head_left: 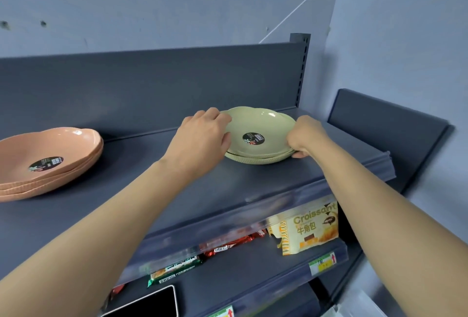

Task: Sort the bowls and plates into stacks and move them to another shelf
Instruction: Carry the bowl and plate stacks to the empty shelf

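The fingers (222, 119) of the left hand (202, 136) are curled over the far left rim of the green plate stack (258, 136), thumb pressed to the near rim; the right hand (304, 136) is pinched on the right rim, fingertips tucked beneath the lowest plate. The stack is seated near the right end of the top shelf (157, 185), well apart from the pink plate stack (48, 159) at the left. Judged as squaring or lifting: both sides should be raised evenly, rims kept aligned and level, so that no plate can slide. Snack packets (314, 228) are shelved below.
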The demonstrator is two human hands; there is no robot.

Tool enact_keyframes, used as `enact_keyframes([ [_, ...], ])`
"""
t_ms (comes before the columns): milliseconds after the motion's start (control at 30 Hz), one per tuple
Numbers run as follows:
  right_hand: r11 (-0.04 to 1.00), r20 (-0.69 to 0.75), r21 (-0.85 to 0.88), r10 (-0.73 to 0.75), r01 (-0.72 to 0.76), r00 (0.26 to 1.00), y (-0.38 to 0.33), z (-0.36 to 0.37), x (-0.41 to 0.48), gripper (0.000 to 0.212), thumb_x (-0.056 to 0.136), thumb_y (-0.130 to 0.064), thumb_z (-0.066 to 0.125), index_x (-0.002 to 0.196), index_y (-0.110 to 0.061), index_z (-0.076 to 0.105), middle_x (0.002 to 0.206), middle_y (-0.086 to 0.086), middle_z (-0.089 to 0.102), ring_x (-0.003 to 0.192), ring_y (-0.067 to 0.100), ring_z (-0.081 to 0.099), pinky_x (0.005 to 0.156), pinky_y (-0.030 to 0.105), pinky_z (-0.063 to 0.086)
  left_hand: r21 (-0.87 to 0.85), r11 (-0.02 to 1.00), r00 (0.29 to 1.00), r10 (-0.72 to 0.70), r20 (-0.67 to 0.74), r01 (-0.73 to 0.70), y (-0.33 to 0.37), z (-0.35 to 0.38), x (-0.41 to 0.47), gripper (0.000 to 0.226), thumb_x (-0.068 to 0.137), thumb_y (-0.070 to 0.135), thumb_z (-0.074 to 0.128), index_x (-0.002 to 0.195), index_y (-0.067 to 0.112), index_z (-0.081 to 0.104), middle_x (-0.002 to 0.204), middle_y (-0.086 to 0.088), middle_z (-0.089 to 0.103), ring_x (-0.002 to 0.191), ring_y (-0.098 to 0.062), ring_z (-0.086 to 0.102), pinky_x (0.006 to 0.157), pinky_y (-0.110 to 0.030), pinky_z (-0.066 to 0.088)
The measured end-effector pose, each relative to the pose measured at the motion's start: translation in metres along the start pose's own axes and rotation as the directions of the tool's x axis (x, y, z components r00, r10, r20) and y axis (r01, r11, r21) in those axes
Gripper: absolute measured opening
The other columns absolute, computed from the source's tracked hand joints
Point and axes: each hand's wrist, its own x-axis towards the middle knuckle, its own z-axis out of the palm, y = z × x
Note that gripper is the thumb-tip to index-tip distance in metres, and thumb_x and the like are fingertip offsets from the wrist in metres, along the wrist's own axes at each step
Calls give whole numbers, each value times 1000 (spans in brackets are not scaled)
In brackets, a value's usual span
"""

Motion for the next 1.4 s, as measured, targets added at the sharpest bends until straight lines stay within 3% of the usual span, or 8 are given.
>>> enact_keyframes([
  [133,992,-16,110,-64,65,998,-19,11,-11,22,85,9,46,100,-4,56,115,17,57,91,37,65,68,47,61,9,999,999,-40,-25,40,-20,-12,-10,33,95,23,43,122,9,55,112,-7,59,100,-30,55,84,-38,43],
  [300,977,-5,165,-136,135,991,-59,38,-36,19,86,8,40,95,-4,51,104,13,49,77,34,62,67,46,61,58,986,988,-154,-28,156,-62,-34,-33,35,96,22,42,126,11,53,116,-7,57,105,-29,53,85,-36,40],
  [433,948,-4,282,-156,151,988,-95,61,-58,16,86,5,42,95,-5,52,105,13,52,94,39,63,58,43,60,150,940,952,-307,-20,306,-107,-54,-61,31,95,22,42,120,7,55,114,-12,58,104,-34,54,82,-40,44],
  [800,915,10,346,-227,209,974,-162,111,-102,28,88,2,44,114,-1,55,118,17,57,93,39,65,63,44,60,297,609,647,-761,-41,736,-209,-86,-129,25,90,14,45,109,-1,54,117,-19,52,109,-38,48,81,-38,39],
  [933,911,24,343,-253,230,967,-175,122,-112,28,89,1,43,114,-2,54,119,16,56,93,41,65,56,42,58,102,392,385,-919,82,914,-227,-90,-143,35,89,14,45,121,-2,47,128,-20,43,117,-38,47,86,-39,42],
  [1033,913,43,340,-255,226,966,-182,129,-120,28,89,0,43,114,-2,54,120,16,56,95,41,64,54,40,58,-246,203,279,-902,329,948,-234,-92,-145,15,91,12,41,88,3,53,111,-21,56,87,-35,61,65,-35,51],
  [1167,908,46,359,-248,216,968,-187,134,-129,29,88,1,41,114,-1,55,120,17,57,93,41,65,65,46,60,-492,8,266,-850,455,870,-239,-89,-148,12,92,4,37,91,3,49,98,-14,55,60,-29,60,44,-31,55],
  [1400,907,-1,375,-207,192,978,-187,132,-145,30,87,0,40,113,-2,55,120,16,57,87,41,66,64,44,60,-633,-108,296,-815,498,767,-248,-88,-154,18,90,-2,39,103,3,50,81,-12,57,64,-28,60,34,-35,53],
])
